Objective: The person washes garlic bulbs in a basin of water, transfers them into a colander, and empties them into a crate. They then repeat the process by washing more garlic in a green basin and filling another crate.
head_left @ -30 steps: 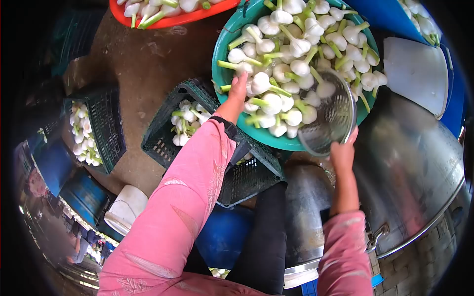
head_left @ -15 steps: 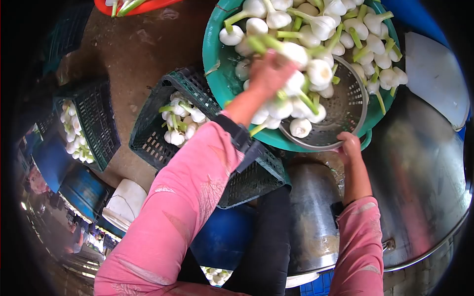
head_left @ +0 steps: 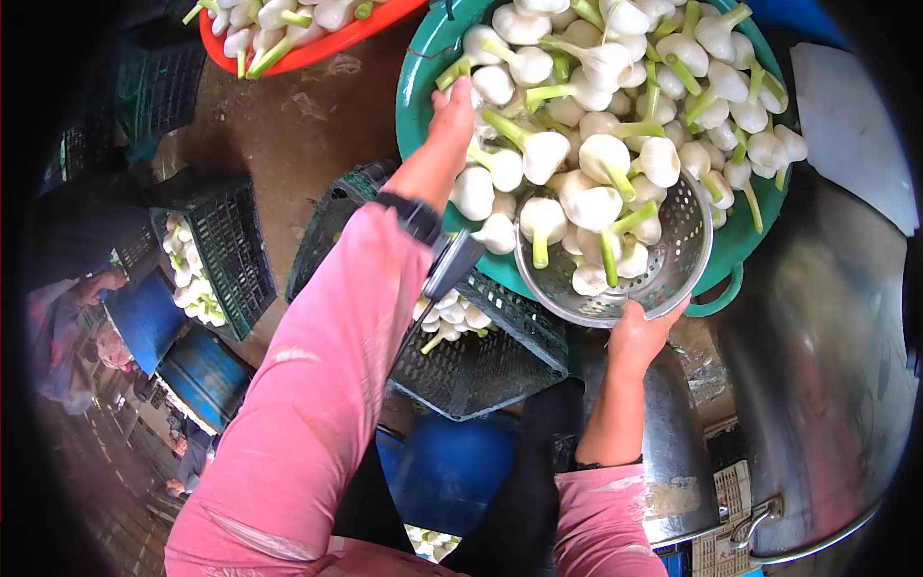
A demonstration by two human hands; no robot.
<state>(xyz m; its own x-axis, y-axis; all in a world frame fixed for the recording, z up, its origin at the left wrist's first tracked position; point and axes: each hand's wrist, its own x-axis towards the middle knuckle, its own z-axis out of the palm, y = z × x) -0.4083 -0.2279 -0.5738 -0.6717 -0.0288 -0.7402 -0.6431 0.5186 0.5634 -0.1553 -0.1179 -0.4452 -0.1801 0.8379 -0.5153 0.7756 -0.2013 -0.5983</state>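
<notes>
A green basin (head_left: pixel 411 115) holds many white garlic bulbs with green stems. Over its near side sits a metal colander (head_left: pixel 687 231), tilted, with several bulbs in it. My right hand (head_left: pixel 636 337) grips the colander's near rim. At the basin's left side, my left hand (head_left: pixel 450 120) touches the edge of the garlic pile (head_left: pixel 495 85), its visible fingers apart and partly hidden behind bulbs. A dark band and device are on my left wrist.
Below the basin is a dark green crate (head_left: pixel 461 370) with garlic; another garlic crate (head_left: pixel 236 255) stands left. A red basin (head_left: pixel 327 48) is at the top. Steel vessels (head_left: pixel 817 346) stand right, blue drums lower left. People are at the far left.
My left hand has moved left from above the colander to the basin's left side. The colander, with my right hand on it, has shifted left and lower in view. More bulbs lie in it.
</notes>
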